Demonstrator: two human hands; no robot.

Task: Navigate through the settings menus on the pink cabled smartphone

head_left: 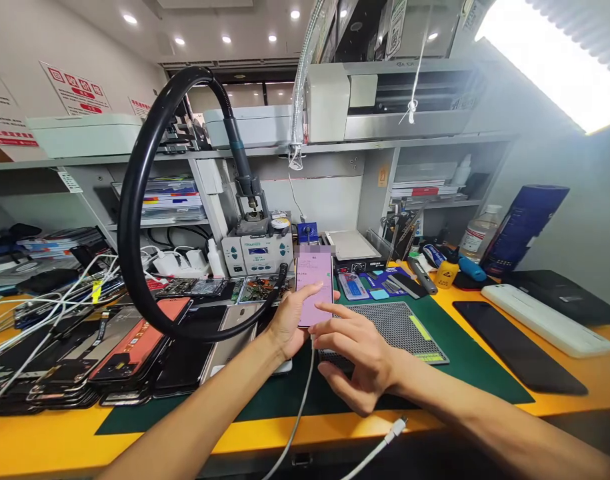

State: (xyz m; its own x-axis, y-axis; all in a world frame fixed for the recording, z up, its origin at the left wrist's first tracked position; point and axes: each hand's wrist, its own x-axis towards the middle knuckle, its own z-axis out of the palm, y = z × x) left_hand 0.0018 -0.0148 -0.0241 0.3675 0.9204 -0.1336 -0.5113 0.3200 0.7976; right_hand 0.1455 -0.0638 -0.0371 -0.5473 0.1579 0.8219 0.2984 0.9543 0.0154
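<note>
I log one smartphone (313,283), pink screen lit, held upright above the green mat (465,353) at mid-bench, with the left hand (289,320) gripping its left edge. The right hand (357,353) is open, fingers spread, index tip at the screen's lower right. A grey cable (299,413) trails from the phone's base toward the near edge.

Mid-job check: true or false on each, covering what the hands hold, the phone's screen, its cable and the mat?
The left hand holds the phone upright, screen lit. True.
The right hand grips a screwdriver. False: it holds nothing, with one finger reaching toward the screen.
A cable runs down from under the phone. True.
The mat is red. False: it is green, on a yellow table.
</note>
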